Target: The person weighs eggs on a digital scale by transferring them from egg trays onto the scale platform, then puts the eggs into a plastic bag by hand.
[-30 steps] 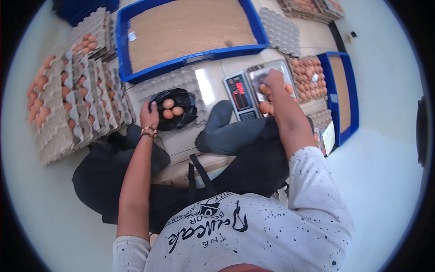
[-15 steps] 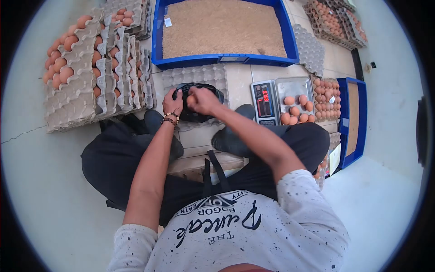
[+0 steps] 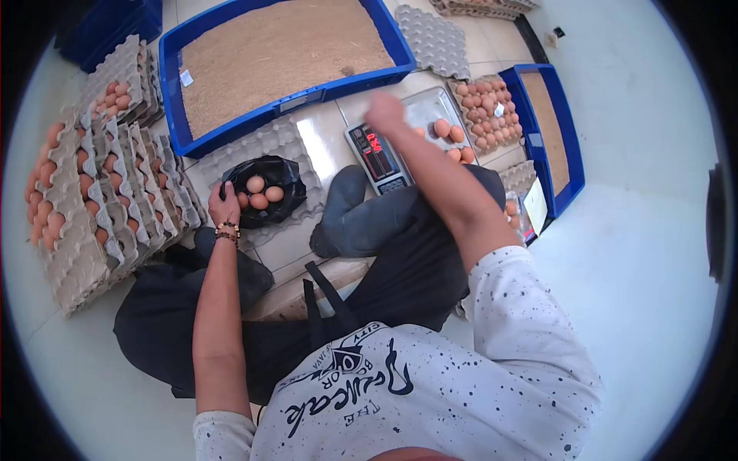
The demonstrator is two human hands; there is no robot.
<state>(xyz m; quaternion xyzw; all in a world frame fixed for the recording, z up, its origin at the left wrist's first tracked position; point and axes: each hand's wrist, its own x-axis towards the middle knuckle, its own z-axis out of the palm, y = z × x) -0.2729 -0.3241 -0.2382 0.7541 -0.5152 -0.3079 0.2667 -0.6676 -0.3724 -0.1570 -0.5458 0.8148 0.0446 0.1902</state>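
Note:
My left hand (image 3: pixel 224 206) grips the left rim of an open black plastic bag (image 3: pixel 291 178). Several brown eggs (image 3: pixel 274 194) lie inside the bag, which rests on a grey egg tray (image 3: pixel 309 157). Over the near end of a digital scale (image 3: pixel 372 160) with lit red digits is my right hand (image 3: pixel 385 114), smeared by motion, its fingers not readable. Brown eggs (image 3: pixel 441 128) sit on the scale's metal pan (image 3: pixel 430 98); my right hand and forearm hide part of it.
Behind the bag stands a large blue crate (image 3: pixel 288 102) of brown grainy material. Stacked egg trays (image 3: pixel 92 223) holding eggs rise at left. To the right are a full egg tray (image 3: pixel 486 111) and a narrow blue crate (image 3: pixel 565 138). A boot (image 3: pixel 350 211) is beside the bag.
My right hand has left the bag, where it held an egg, and moved right to the scale. Eggs now show inside the bag. My left hand stays at its rim; the view has turned.

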